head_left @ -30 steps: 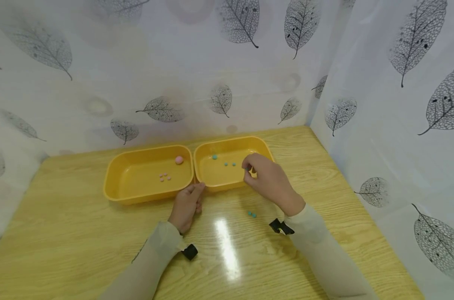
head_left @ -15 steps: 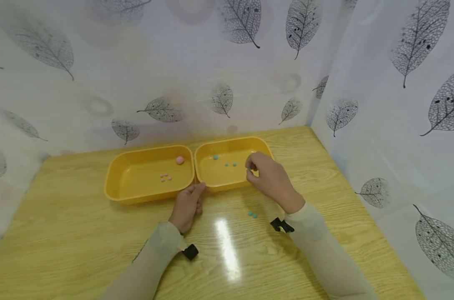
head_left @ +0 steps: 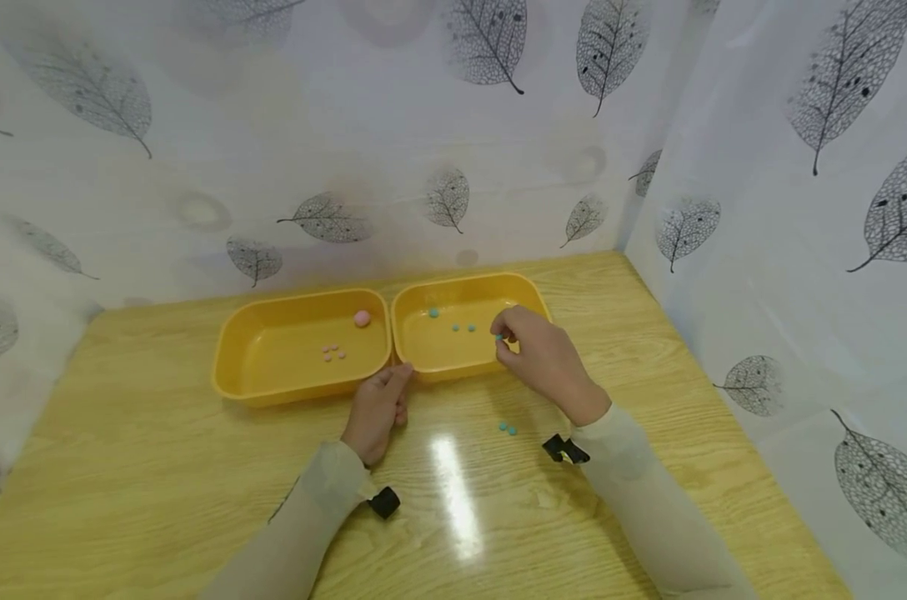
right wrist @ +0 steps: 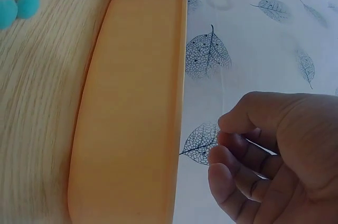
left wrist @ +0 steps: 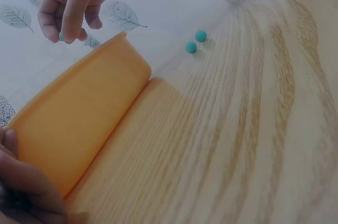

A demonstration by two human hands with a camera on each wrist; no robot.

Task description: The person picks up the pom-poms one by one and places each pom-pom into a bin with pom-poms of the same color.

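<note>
My right hand (head_left: 542,357) is raised over the near right part of the right yellow tray (head_left: 438,357). Thumb and index finger pinch a small teal ball (left wrist: 62,37), which shows at the fingertips in the left wrist view. Inside that tray lie two small teal balls (head_left: 463,327) and a larger teal piece (head_left: 433,313). My left hand (head_left: 374,412) grips the rim at the tray's near left corner, beside the neighbouring tray. On the table in front of the right tray, two more teal balls (left wrist: 196,42) lie side by side.
The left yellow tray (head_left: 273,395) stands right beside the other one. It holds a larger pink ball (head_left: 361,318) and several small pink ones (head_left: 334,347). A white leaf-printed curtain (head_left: 378,150) borders the wooden table (head_left: 161,475) at the back and right.
My right hand has shifted slightly to the right over the tray, with the teal ball still pinched and a little more visible. The left hand keeps its grip at the corner.
</note>
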